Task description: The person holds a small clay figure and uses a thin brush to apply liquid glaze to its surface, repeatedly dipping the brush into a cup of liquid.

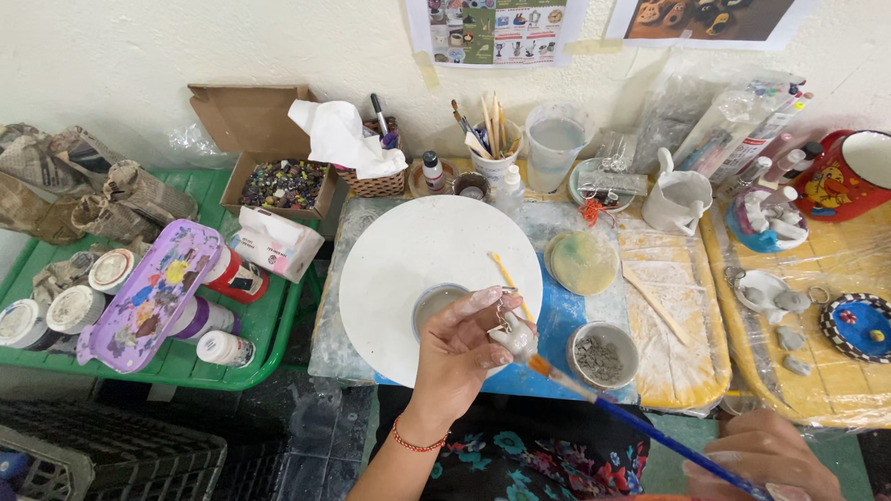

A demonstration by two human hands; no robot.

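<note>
While left grip (459,348) pinches a figurine (513,336), right (766,455) holds brush (650,431) beside gravel bowl (601,355).

A cream wall (139,56) (two posters (497,28) taped up) stands far behind the plastic-covered desk (687,371); dark floor (306,436) lies near left.

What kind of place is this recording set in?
Likely a pottery or craft workshop: a white round board, a cup of brushes, a purple paint palette, and small clay pieces on plastic-covered tables.

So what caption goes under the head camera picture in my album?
Left hand holds a small clay figure over a white round board; right hand brushes it with a blue paintbrush.
</note>
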